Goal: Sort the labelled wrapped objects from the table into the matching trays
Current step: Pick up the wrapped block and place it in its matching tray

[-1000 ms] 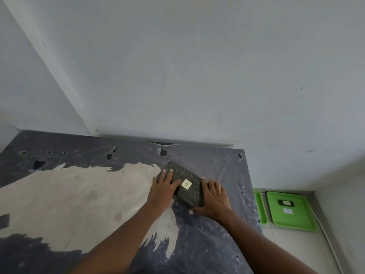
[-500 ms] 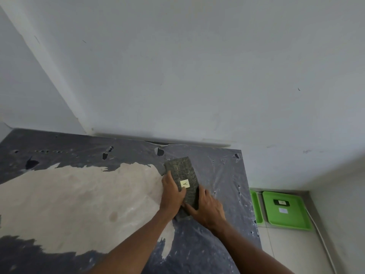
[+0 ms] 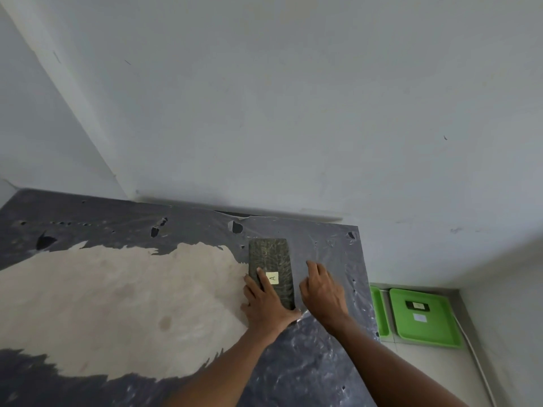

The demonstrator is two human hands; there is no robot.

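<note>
Here, wrapped block (image 3: 270,267) under left hand (image 3: 266,304), right hand (image 3: 321,292) seemingly just beside

There is one wrapped block (image 3: 271,265) with one paper label (image 3: 273,278) on it. There are two green trays (image 3: 423,317) (image 3: 379,311) on the floor. There are two hands (image 3: 266,304) (image 3: 321,290). There is one table (image 3: 117,289).

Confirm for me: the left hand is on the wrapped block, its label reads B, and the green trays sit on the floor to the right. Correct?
Not quite: the head view shows the label reads A, not B. The left hand does rest on the wrapped block, and the green trays sit on the floor to the right.
</note>
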